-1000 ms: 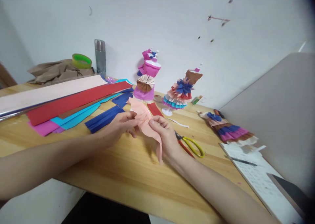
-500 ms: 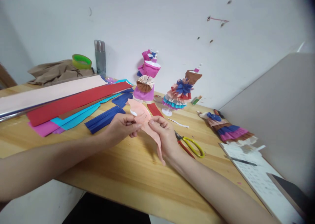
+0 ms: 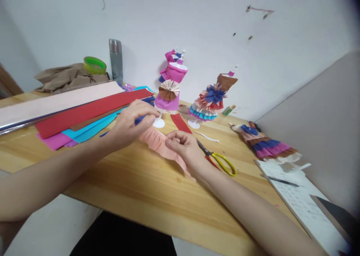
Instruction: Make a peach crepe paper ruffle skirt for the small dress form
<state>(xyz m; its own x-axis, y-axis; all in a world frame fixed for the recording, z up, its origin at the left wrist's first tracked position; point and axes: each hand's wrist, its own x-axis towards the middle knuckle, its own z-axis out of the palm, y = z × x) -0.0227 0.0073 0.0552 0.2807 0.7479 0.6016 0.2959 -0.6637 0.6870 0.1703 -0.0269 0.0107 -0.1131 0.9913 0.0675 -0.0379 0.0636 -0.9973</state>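
While the left hand (image 3: 131,124) closes thumb and fingers on the far end of a peach crepe paper strip (image 3: 154,141), the right hand (image 3: 184,149) pinches the same strip farther along, fingers curled and fingertips pressed together on the crinkled edge. Between the two hands the strip runs low over the wooden bench (image 3: 140,190), and its loose tail trails past the right wrist to lie on the wood.

Just right of the right hand lie yellow-handled scissors (image 3: 222,163), blades pointing toward the hand. Beyond the hands a short red paper strip (image 3: 181,123) and a thin white sliver (image 3: 206,136) lie flat. Behind these stand two small dress forms on white feet: a magenta paper dress (image 3: 170,93) with a brown-and-cream fan rosette, and a layered ruffle dress (image 3: 210,102) in red, blue and cyan. A third paper dress (image 3: 264,144) lies on its side near the grey partition.

To the left, long crepe sheets lie stacked at a slant: a pale pink roll (image 3: 56,102), a red sheet (image 3: 90,109), a cyan sheet (image 3: 90,129) and a magenta sheet (image 3: 53,140). At the wall stand a steel flask (image 3: 116,59) and a green tape roll (image 3: 95,65) on crumpled brown paper (image 3: 67,76). A white pad (image 3: 298,199) with a pen (image 3: 278,180) on it sits at the right edge.
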